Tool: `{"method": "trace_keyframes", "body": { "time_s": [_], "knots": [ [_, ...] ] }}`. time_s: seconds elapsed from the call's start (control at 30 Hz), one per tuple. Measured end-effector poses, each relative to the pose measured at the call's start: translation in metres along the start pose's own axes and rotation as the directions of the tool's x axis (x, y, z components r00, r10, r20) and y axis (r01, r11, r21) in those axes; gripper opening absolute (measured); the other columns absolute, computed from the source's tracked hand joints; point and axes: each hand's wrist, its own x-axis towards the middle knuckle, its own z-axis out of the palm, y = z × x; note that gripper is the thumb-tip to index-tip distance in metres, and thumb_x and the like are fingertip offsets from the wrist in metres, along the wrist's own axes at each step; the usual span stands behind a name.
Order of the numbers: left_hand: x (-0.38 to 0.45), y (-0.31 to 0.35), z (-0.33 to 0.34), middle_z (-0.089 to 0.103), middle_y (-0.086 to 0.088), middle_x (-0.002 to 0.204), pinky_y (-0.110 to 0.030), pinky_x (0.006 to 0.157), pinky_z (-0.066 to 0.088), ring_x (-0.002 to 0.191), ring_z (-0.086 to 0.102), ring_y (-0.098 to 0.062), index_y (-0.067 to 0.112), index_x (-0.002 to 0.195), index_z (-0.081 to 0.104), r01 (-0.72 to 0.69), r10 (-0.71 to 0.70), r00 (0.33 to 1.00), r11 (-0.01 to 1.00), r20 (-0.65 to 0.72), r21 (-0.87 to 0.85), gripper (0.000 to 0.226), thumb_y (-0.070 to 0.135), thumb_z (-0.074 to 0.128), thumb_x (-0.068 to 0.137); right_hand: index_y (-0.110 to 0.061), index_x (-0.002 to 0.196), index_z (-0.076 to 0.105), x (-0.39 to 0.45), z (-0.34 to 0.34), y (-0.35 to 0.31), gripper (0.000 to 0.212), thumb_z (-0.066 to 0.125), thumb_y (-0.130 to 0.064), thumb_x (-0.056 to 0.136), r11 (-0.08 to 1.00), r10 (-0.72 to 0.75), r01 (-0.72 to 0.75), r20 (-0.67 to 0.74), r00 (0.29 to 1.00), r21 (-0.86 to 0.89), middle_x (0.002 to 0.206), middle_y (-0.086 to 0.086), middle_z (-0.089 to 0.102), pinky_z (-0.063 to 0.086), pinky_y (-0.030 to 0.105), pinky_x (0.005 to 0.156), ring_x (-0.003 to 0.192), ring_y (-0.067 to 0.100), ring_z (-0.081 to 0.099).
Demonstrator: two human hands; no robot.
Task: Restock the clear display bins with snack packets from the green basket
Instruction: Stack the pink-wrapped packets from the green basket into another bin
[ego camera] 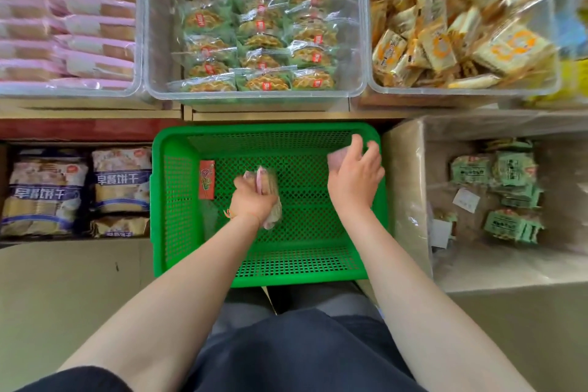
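The green basket (269, 207) sits on the floor directly below the shelf edge, its mesh bottom almost bare. Inside it, a red packet (206, 179) lies flat against the left wall. The left hand (253, 200) is in the basket's centre, fingers clamped on a bundle of pink-edged snack packets (269, 191). The right hand (356, 177) is at the basket's upper right corner, just inside the rim, fingers curled around a pink packet (335, 160); the hand hides how firm the grip is.

Above the basket, three clear display bins stand side by side with walls touching. The middle bin (254, 94), straight above the basket, holds green-wrapped waffle packets (261, 41) in ordered rows, with bare floor along its left side. The left bin (133, 41) is packed with pink packets (79, 25) to its rim. The right bin (461, 91) holds loose yellow packets (445, 32).

Left of the basket, bagged biscuits (76, 191) fill a low compartment. Right of the basket, an open carton (410, 200) holds green packets (502, 194) and has much bare bottom. Below the basket, the person's dark-clothed lap (299, 350) takes up the near edge.
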Motion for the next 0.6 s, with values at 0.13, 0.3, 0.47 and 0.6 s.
{"method": "trace_keyframes", "body": {
  "time_s": [0.13,0.3,0.47,0.6],
  "knots": [
    [0.011,-0.003,0.001,0.067,-0.010,0.114,-0.044,0.090,0.056,0.096,0.069,-0.028,0.008,0.122,0.049,0.113,-0.046,0.984,0.908,0.172,-0.403,0.061,0.018,0.083,0.071,-0.006,0.146,0.032,0.003,0.009,0.003,0.067,0.065,-0.017,0.089,0.982,0.033,-0.041,0.047,0.998,0.183,0.127,0.019,0.052,0.048,0.046,0.085,0.109,0.038,0.055],
    [0.008,-0.011,-0.022,0.068,-0.019,0.116,-0.046,0.080,0.059,0.098,0.070,-0.033,0.003,0.130,0.047,0.225,0.039,0.913,0.784,0.407,-0.579,0.054,0.004,0.071,0.082,-0.007,0.109,0.060,-0.005,0.018,0.001,0.021,0.052,-0.019,0.093,0.961,0.092,-0.172,0.337,0.937,0.216,0.105,0.018,0.063,0.044,0.036,0.068,0.095,0.039,0.061],
    [-0.005,-0.029,-0.068,0.068,-0.020,0.114,-0.043,0.073,0.060,0.092,0.071,-0.031,0.002,0.129,0.050,0.318,0.084,0.871,0.656,0.485,-0.684,0.042,0.007,0.060,0.089,-0.019,0.124,0.066,-0.050,-0.018,-0.050,0.033,0.062,-0.017,0.092,0.779,-0.250,0.108,0.148,0.957,0.617,0.113,0.003,0.062,0.041,0.020,0.081,0.100,0.018,0.058],
    [-0.012,-0.036,-0.117,0.068,-0.018,0.103,-0.041,0.082,0.055,0.085,0.069,-0.029,0.008,0.113,0.065,0.288,0.230,0.810,0.645,0.539,-0.708,0.042,0.026,0.068,0.076,-0.025,0.132,0.061,-0.096,-0.025,-0.094,0.058,0.079,-0.029,0.077,0.719,-0.523,0.336,0.155,0.838,0.609,0.142,0.004,0.042,0.034,0.024,0.110,0.134,0.017,0.037]
  ]
}}
